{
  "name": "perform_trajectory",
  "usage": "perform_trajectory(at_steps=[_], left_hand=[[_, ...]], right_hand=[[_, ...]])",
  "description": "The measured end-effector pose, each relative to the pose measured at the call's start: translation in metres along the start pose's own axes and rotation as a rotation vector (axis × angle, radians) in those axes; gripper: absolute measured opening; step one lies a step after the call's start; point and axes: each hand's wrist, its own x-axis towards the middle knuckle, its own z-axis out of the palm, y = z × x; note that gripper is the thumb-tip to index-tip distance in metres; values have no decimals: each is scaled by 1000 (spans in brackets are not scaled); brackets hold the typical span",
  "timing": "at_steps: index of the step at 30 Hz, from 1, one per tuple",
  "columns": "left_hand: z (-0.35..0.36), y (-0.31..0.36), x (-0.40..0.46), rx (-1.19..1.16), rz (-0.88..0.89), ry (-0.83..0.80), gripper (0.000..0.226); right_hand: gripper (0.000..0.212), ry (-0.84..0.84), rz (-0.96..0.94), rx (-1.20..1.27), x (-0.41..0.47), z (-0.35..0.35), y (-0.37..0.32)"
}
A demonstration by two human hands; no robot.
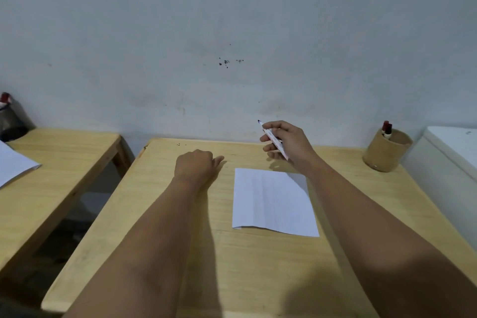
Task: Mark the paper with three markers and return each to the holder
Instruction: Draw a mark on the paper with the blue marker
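A white sheet of paper (273,201) lies flat on the wooden table (196,253), and I see no marks on it. My right hand (289,144) hovers just beyond the paper's far edge, holding a white marker (271,138) whose uncapped dark tip points up and left. My left hand (196,166) rests on the table left of the paper, fingers curled; I cannot see whether it holds a cap. A tan round holder (386,151) stands at the table's far right corner with two red-capped markers (386,128) in it.
A second wooden table (51,162) stands to the left across a gap, with a dark mesh holder (10,121) and a white sheet (13,165) on it. A white box-like object (449,162) adjoins the right edge. The wall rises close behind.
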Motion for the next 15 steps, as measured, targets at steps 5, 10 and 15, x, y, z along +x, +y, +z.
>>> perform_trajectory(at_steps=[5,10,15], left_hand=[[-14,1,-9,-121,-127,17,87],[-30,12,-39,-281,272,253,51],[-12,27,-84,-311,474,-36,78]], right_hand=[[28,20,71,270,-9,-2,-12],[12,108,-11,203,-24,2,-9],[35,252,-32,53,-35,22,4]])
